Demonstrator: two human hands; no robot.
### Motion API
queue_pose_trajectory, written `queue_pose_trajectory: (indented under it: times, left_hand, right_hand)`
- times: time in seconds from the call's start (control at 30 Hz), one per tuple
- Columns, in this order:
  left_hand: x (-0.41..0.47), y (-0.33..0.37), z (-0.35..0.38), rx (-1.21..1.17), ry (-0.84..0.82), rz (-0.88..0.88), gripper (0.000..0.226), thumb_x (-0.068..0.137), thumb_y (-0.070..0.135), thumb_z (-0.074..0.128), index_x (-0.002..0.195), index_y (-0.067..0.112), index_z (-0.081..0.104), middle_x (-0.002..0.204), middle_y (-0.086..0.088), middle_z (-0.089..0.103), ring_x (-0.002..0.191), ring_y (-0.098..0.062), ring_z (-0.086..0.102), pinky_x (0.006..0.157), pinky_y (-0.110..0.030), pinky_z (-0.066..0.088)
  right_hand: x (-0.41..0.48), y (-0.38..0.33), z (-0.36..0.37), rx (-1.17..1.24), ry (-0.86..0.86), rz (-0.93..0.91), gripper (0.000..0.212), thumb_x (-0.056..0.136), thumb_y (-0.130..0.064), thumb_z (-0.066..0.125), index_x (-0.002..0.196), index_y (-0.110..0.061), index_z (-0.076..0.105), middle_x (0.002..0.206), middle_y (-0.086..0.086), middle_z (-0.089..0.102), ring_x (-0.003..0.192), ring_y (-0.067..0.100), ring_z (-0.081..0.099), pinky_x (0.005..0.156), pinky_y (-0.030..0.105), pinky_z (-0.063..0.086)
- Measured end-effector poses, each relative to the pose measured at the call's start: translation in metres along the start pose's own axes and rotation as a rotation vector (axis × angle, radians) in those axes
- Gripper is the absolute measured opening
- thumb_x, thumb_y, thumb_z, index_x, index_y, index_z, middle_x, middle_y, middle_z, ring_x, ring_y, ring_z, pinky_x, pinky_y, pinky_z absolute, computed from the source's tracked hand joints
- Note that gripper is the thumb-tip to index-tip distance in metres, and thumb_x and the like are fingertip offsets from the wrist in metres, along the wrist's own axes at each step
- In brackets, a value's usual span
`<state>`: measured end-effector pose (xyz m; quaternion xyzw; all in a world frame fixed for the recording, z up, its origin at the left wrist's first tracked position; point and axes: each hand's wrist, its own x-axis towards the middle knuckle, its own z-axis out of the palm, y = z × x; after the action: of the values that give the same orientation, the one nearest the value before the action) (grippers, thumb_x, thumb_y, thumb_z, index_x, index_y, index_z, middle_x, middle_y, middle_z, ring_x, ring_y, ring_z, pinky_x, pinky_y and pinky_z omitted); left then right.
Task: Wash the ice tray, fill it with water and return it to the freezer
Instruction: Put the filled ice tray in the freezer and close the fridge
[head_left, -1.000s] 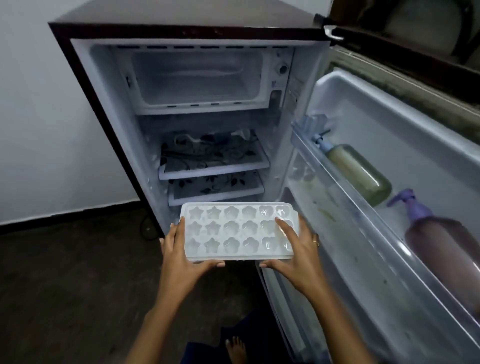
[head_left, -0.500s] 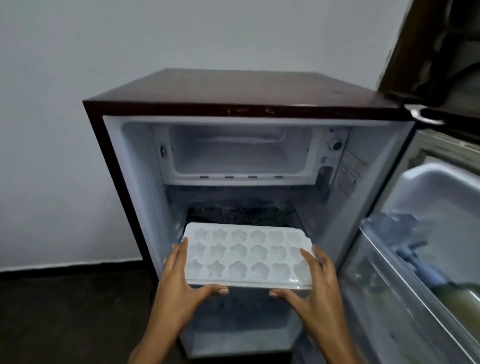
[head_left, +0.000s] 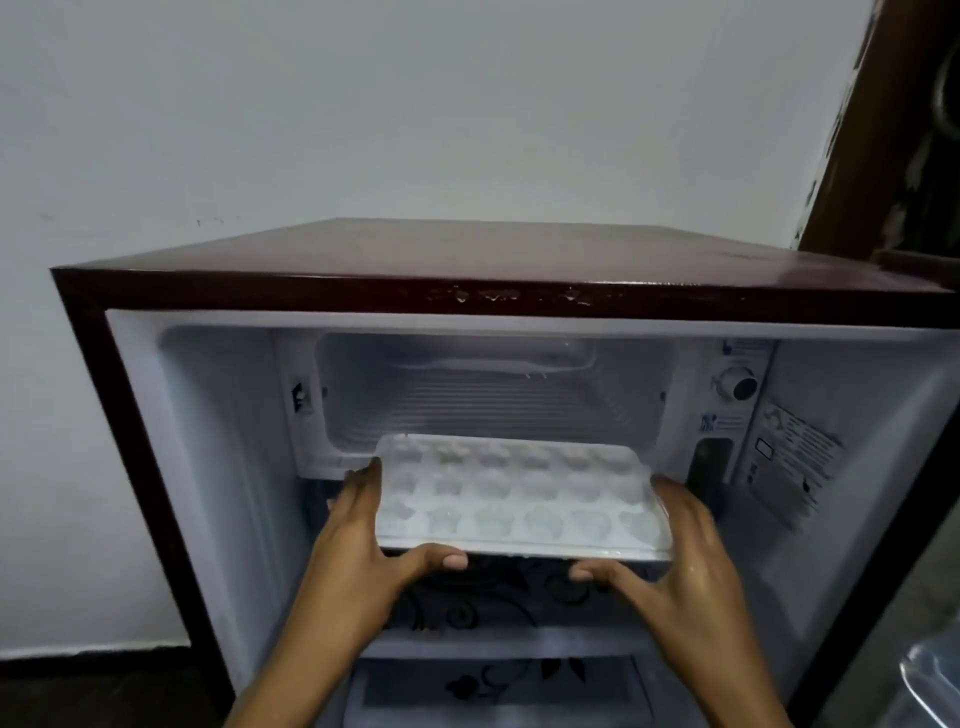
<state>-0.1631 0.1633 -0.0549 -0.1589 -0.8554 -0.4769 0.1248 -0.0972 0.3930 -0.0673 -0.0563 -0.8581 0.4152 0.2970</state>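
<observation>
Two hands on the job, well apart, one at each short end of the ice tray (head_left: 519, 493). Down at six o'clock two patterned shelves sit under the arms, the lower shelf (head_left: 509, 680) nearest us and the upper shelf (head_left: 493, 603) with its dark floral print just beneath the tray. The left hand (head_left: 358, 545) clamps the tray's nine o'clock end, fingers laid along the side, thumb tucked under the front edge. The right hand (head_left: 691, 561) mirrors it at the three o'clock end, thumb under the front edge as well. The tray itself is white, held level, with rows of moulded cells that look glossy; the shapes are too blurred to call. Its far edge is right at the mouth of the freezer compartment (head_left: 493, 389), but whether it has crossed the lip I cannot tell. Over at two o'clock from the tray there's a round dial (head_left: 737, 384), and at three o'clock a printed sticker (head_left: 795, 462) on the inner side wall, its text far too small and soft to read. Small blue markings sit above and below the dial, also unreadable. Up at twelve o'clock runs the fridge's dark maroon top (head_left: 519, 260), chipped along its front edge. Behind it stands a pale wall (head_left: 415, 104), and at one o'clock a brown door frame (head_left: 883, 130) with flaking paint.
</observation>
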Motion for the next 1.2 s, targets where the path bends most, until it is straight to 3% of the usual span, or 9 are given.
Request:
queue_pose_trajectory:
  times: [0.1,0.17,0.3,0.43,0.57,0.77,0.9,1.07,1.2]
  left_hand:
    - [0.025,0.008,0.003,0.059,-0.021,-0.021,0.123,0.042,0.063,0.063,0.148,0.019,0.019,0.152,0.003,0.025,0.139,-0.016,0.025,0.108,-0.026,0.026]
    - [0.045,0.007,0.004,0.090,-0.022,0.002,0.123,0.040,0.063,0.064,0.147,0.017,0.024,0.150,-0.001,0.031,0.136,-0.019,0.032,0.105,-0.027,0.030]
    - [0.082,-0.007,0.010,0.097,-0.033,-0.031,0.114,0.050,0.056,0.081,0.145,0.020,0.030,0.147,-0.001,0.037,0.131,-0.021,0.038,0.100,-0.027,0.035]
    - [0.101,-0.023,0.014,0.135,-0.058,-0.082,0.106,0.064,0.049,0.075,0.148,0.015,0.019,0.154,-0.003,0.024,0.140,-0.022,0.025,0.110,-0.030,0.025]
    - [0.115,-0.034,0.016,0.103,-0.071,-0.102,0.108,0.062,0.050,0.074,0.148,0.013,0.020,0.153,-0.004,0.027,0.139,-0.021,0.027,0.110,-0.029,0.024]
    - [0.135,-0.041,0.021,0.106,-0.156,-0.135,0.127,0.049,0.074,0.068,0.149,0.013,0.018,0.152,-0.006,0.029,0.138,-0.022,0.028,0.113,-0.034,0.026]
    - [0.140,-0.048,0.028,0.136,-0.117,-0.137,0.104,0.071,0.049,0.071,0.149,0.011,0.014,0.154,-0.008,0.022,0.141,-0.023,0.022,0.112,-0.030,0.020]
    - [0.143,-0.051,0.029,0.135,-0.129,-0.154,0.107,0.068,0.054,0.068,0.149,0.011,0.014,0.154,-0.008,0.022,0.141,-0.024,0.023,0.112,-0.031,0.021]
    - [0.141,-0.053,0.032,0.279,-0.110,-0.137,0.101,0.076,0.057,0.059,0.149,0.012,0.007,0.157,-0.010,0.009,0.144,-0.025,0.009,0.116,-0.034,0.010]
  right_hand:
    - [0.026,-0.002,0.000,0.002,-0.006,-0.023,0.104,0.043,-0.051,0.076,0.135,-0.017,0.041,0.128,-0.004,0.044,0.116,0.009,0.041,0.095,0.022,0.033]
    - [0.043,-0.002,0.004,0.006,0.002,-0.030,0.098,0.050,-0.043,0.082,0.135,-0.016,0.041,0.132,0.001,0.044,0.120,0.016,0.044,0.095,0.024,0.035]
    - [0.076,0.010,0.020,0.049,-0.023,-0.053,0.092,0.047,-0.055,0.080,0.127,-0.021,0.050,0.124,-0.002,0.054,0.112,0.013,0.053,0.091,0.026,0.045]
    - [0.100,0.019,0.037,0.080,-0.059,-0.003,0.086,0.056,-0.037,0.086,0.130,-0.023,0.045,0.126,-0.004,0.049,0.111,0.009,0.047,0.091,0.022,0.039]
    - [0.117,0.024,0.052,0.058,-0.113,-0.008,0.098,0.049,-0.054,0.083,0.132,-0.018,0.045,0.130,0.003,0.052,0.119,0.019,0.050,0.101,0.037,0.044]
    - [0.129,0.031,0.059,0.041,-0.158,0.038,0.089,0.064,-0.041,0.079,0.138,-0.015,0.038,0.136,0.003,0.042,0.125,0.019,0.042,0.103,0.025,0.034]
    - [0.137,0.034,0.062,0.027,-0.232,0.064,0.097,0.060,-0.057,0.076,0.139,-0.016,0.037,0.140,0.003,0.043,0.127,0.021,0.044,0.108,0.038,0.037]
    - [0.138,0.038,0.062,-0.016,-0.268,0.100,0.089,0.077,-0.041,0.070,0.147,-0.016,0.020,0.152,0.003,0.025,0.137,0.019,0.029,0.113,0.027,0.025]
    - [0.135,0.034,0.063,-0.018,-0.265,0.105,0.086,0.081,-0.036,0.067,0.147,-0.016,0.015,0.152,0.002,0.024,0.137,0.016,0.026,0.102,0.014,0.017]
